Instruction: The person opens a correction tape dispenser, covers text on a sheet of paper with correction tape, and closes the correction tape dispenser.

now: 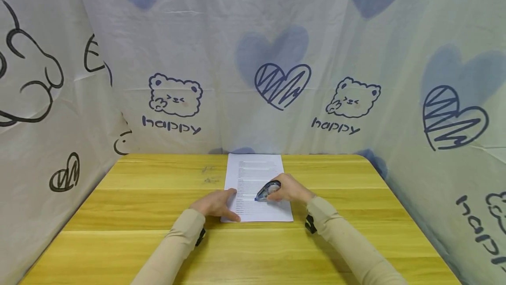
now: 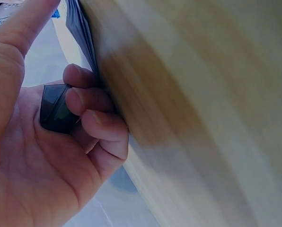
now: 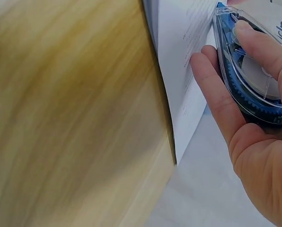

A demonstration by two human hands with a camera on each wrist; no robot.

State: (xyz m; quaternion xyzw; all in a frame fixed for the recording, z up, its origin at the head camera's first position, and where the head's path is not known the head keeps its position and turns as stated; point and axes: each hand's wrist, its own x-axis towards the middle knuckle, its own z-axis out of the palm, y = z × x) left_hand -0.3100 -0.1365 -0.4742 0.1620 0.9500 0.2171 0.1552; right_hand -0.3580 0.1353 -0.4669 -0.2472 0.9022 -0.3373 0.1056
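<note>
A correction tape (image 1: 269, 190) with a clear body and blue gears is gripped in my right hand (image 1: 290, 188), thumb on its side in the right wrist view. Its blue tip meets a printed sheet (image 1: 254, 166) on top of a stack of paper. My left hand (image 1: 215, 203) lies at the sheet's left edge, thumb stretched over the lower left corner. In the left wrist view, the curled fingers (image 2: 96, 101) of that hand hold a small dark glossy cap (image 2: 56, 109) against the palm.
The paper lies on a yellow wood-grain table (image 1: 158, 214), reaching its far edge. A white curtain (image 1: 229, 113) printed with hearts and bears hangs behind and along both sides. Faint dark marks (image 1: 211, 180) show on the table left of the paper.
</note>
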